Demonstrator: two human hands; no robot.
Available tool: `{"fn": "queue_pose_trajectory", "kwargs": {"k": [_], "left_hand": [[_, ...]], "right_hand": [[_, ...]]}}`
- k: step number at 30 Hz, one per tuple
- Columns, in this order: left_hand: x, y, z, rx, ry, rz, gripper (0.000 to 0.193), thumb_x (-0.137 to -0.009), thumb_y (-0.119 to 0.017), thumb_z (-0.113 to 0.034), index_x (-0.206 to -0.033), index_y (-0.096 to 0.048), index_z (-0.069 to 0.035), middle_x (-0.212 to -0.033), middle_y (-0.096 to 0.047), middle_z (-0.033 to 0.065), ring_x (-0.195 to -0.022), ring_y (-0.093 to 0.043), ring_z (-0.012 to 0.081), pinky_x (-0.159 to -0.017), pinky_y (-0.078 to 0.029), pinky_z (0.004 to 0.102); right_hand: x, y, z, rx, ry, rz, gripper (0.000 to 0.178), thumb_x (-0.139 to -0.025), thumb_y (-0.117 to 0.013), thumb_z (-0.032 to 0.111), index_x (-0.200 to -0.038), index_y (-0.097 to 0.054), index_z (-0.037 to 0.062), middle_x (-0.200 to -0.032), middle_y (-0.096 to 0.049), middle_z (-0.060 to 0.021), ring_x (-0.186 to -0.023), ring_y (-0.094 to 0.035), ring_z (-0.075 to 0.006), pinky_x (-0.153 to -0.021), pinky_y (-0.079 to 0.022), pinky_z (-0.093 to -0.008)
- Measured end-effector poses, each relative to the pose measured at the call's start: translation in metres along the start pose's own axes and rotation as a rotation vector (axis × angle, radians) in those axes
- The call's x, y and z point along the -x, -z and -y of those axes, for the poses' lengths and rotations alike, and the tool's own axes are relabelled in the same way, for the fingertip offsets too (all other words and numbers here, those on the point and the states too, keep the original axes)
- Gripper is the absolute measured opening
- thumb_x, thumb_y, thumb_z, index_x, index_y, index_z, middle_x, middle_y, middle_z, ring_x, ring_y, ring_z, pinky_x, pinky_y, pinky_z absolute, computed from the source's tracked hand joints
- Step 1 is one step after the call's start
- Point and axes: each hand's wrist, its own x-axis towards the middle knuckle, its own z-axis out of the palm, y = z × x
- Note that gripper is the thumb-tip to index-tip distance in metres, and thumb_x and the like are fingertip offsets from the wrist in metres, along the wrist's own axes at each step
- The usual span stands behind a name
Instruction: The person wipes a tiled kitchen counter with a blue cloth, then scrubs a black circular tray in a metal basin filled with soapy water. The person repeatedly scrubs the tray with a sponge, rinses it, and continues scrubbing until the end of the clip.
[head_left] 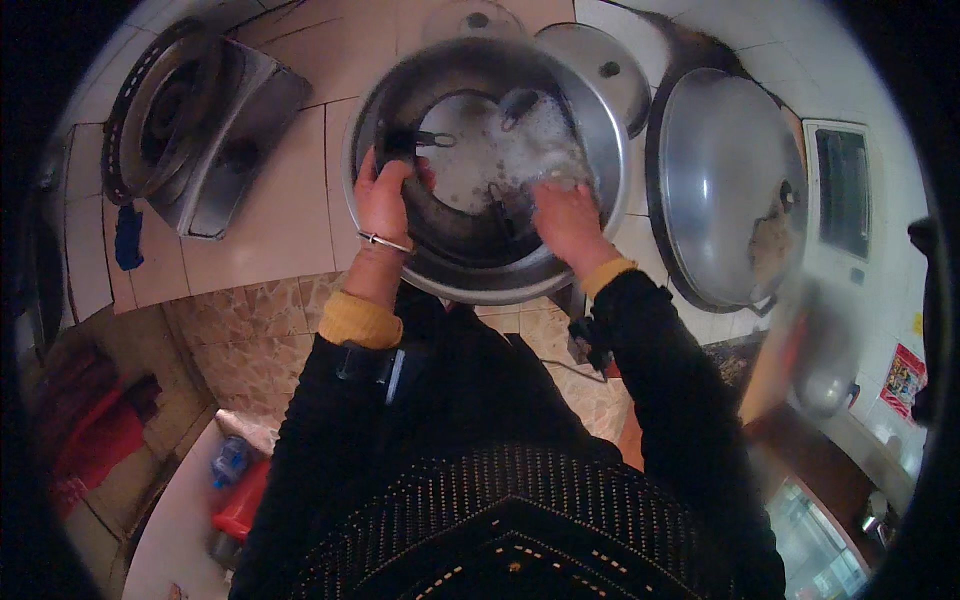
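Observation:
A wide metal basin [612, 185] with greyish, sudsy water stands in front of me. Inside its wall lies a dark, curved-sided piece of cookware [435, 222], partly under water; its exact kind is unclear. My left hand [382, 205], a bracelet on its wrist, grips the dark rim at the left, thumb on top. My right hand [567, 222] reaches into the suds at the right, fingers bent and closed; foam and water hide what they may hold. A small metal loop [435, 139] on a black part sticks out over the water near my left hand.
A gas burner [165, 115] with a steel body is at the left. To the right leans a large domed metal lid [715, 190]. A smaller round lid [600, 75] lies behind the basin. A red container [240, 500] stands low at the left.

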Motion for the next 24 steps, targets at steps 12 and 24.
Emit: {"fn": "queue_pose_trajectory", "kwargs": {"k": [12, 24], "left_hand": [[0.004, -0.018, -0.007, 0.146, -0.024, -0.053, 0.039, -0.077, -0.054, -0.001, -0.116, -0.056, -0.001, -0.083, -0.063, 0.0139, -0.066, -0.061, 0.0216, -0.06, -0.053, 0.0324], [-0.013, 0.002, -0.001, -0.022, 0.021, 0.017, 0.051, -0.08, -0.057, 0.0, -0.13, -0.053, 0.001, -0.087, -0.067, 0.0136, -0.068, -0.063, 0.0218, -0.065, -0.054, 0.0331]], "right_hand": [[0.019, 0.0, 0.016, 0.117, 0.052, -0.059, 0.032, -0.081, -0.059, 0.021, -0.107, -0.067, 0.003, -0.118, -0.063, -0.0143, -0.116, -0.055, -0.0307, -0.108, -0.035, -0.0463], [0.034, 0.011, 0.012, 0.203, 0.085, 0.139, 0.033, -0.085, -0.055, 0.019, -0.112, -0.066, 0.0036, -0.118, -0.065, -0.0096, -0.118, -0.056, -0.0288, -0.113, -0.03, -0.0473]]}}
